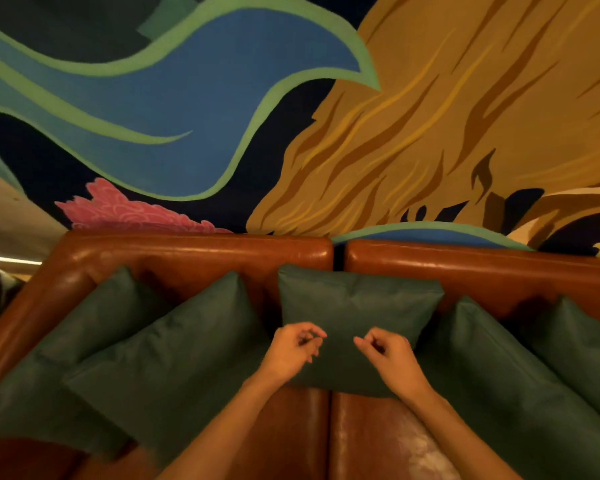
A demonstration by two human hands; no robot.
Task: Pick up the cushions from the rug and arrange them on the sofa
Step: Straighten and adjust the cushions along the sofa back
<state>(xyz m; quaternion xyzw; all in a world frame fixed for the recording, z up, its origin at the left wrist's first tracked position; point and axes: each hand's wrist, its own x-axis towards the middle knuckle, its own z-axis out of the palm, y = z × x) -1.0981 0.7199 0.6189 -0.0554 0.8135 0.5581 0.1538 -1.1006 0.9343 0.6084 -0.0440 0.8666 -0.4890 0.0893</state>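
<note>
Several dark green cushions lean against the back of a brown leather sofa point(194, 251). The middle cushion point(357, 303) stands upright at the seam between the two sofa sections. My left hand point(297, 346) and my right hand point(387, 351) hover just in front of its lower half, fingers loosely curled and holding nothing. Whether the fingertips touch the fabric I cannot tell. Two cushions point(174, 344) overlap on the left, and two more point(499, 368) lean on the right. The rug is out of view.
A painted mural point(222, 98) in blue, green, ochre and pink fills the wall behind the sofa. The sofa's left armrest point(25, 313) curves forward. Bare leather seat point(326, 434) shows below my forearms.
</note>
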